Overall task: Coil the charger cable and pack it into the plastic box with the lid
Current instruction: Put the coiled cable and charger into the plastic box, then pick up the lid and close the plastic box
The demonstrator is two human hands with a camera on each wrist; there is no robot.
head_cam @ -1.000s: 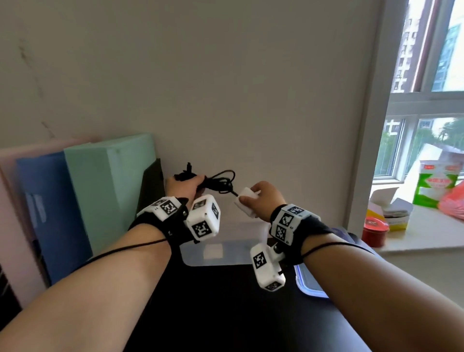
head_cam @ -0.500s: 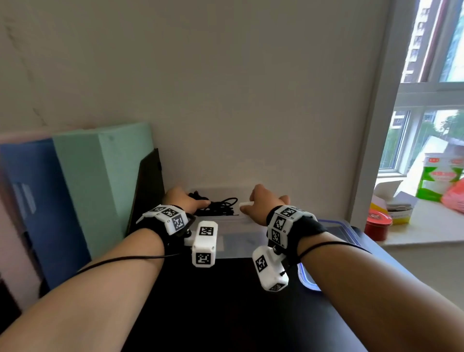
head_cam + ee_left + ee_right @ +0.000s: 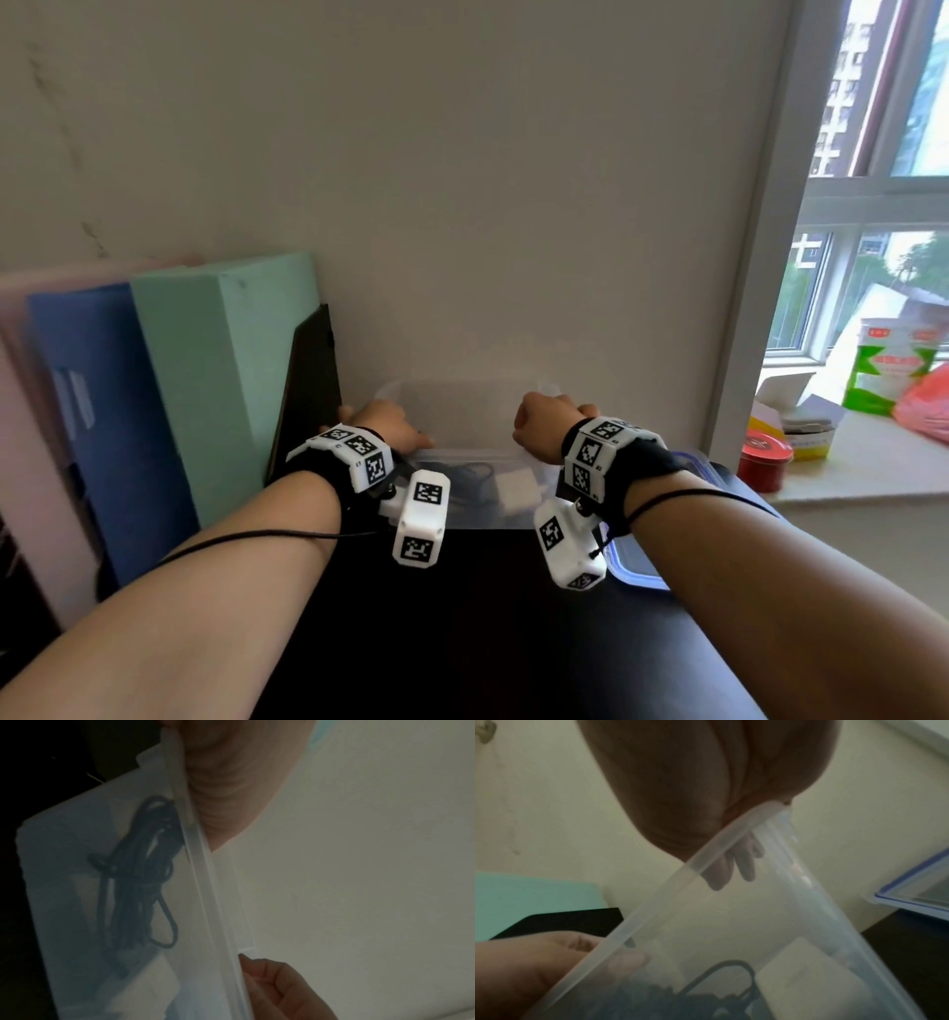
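Gripping the box point(image 3: 464, 411) rim with left hand point(image 3: 384, 424) at 9 o'clock and right hand point(image 3: 545, 424) at 3, cable point(image 3: 133, 874) coiled inside beside the white adapter point(image 3: 515, 491), lid point(image 3: 662, 560) off at 4 o'clock, closing left.

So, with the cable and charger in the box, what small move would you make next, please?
Probably free the right hand from the box rim and reach for the lid beside it: the cable and white charger already lie inside, and the box is uncovered.
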